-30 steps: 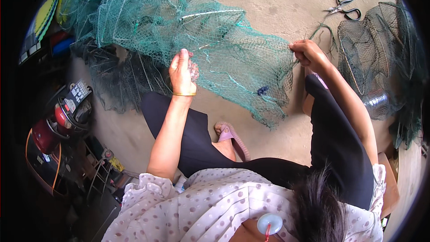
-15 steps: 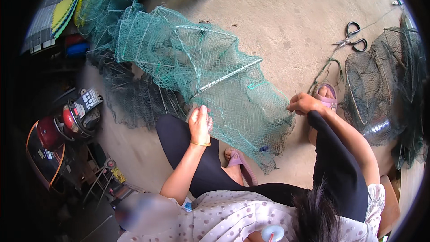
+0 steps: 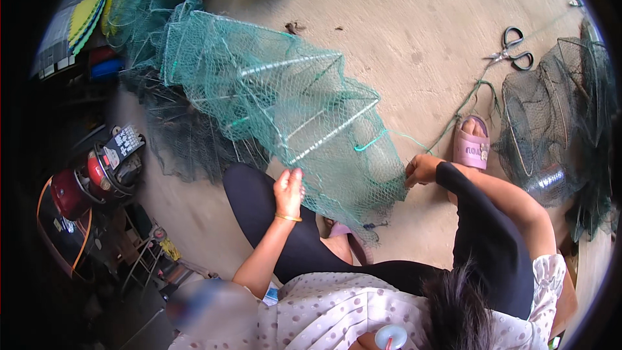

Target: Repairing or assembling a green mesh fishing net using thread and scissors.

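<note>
Closed on the near edge of the green net (image 3: 259, 113) with the left grip (image 3: 289, 193), and pinching its right end with the right grip (image 3: 424, 170); stretched between the two, then running back in folds over the pale floor (image 3: 421, 58) toward the upper left, with a bright green cord (image 3: 370, 146) trailing from the mesh; farther right, past the pink slipper (image 3: 473, 149), with black-handled scissors (image 3: 502, 55) near a dark net (image 3: 538, 110)

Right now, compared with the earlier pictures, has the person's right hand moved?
Yes: judged against the scissors on the floor, the right hand has moved farther away from them, to the left and down in the view.
</note>
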A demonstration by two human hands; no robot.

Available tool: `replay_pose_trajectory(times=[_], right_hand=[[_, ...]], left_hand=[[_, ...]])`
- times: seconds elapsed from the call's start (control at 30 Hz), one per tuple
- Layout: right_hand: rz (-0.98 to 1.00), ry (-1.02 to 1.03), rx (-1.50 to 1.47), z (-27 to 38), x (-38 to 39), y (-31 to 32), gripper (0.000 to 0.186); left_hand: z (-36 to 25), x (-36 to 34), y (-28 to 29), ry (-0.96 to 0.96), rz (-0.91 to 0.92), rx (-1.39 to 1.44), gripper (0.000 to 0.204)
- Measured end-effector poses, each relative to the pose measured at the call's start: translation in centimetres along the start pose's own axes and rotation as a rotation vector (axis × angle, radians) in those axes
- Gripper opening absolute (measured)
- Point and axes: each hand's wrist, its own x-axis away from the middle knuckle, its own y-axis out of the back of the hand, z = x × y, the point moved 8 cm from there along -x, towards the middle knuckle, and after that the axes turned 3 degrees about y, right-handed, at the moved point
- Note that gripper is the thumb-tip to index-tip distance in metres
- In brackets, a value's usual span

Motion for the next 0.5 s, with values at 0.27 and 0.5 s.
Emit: replay_pose_trajectory(times=[0.27, 0.5], right_hand=[[-0.075, 0.04, 0.159, 0.4, -0.2, 1.0, 0.028], [-0.121, 0.18, 0.301, 1.8, -0.4, 2.4, 0.027]], left_hand=[[5.7, 1.1, -1.3, 0.063, 0.261, -0.45, 0.038], [7.2, 1.5, -1.9, 0.0, 0.317, -0.747, 0.044]])
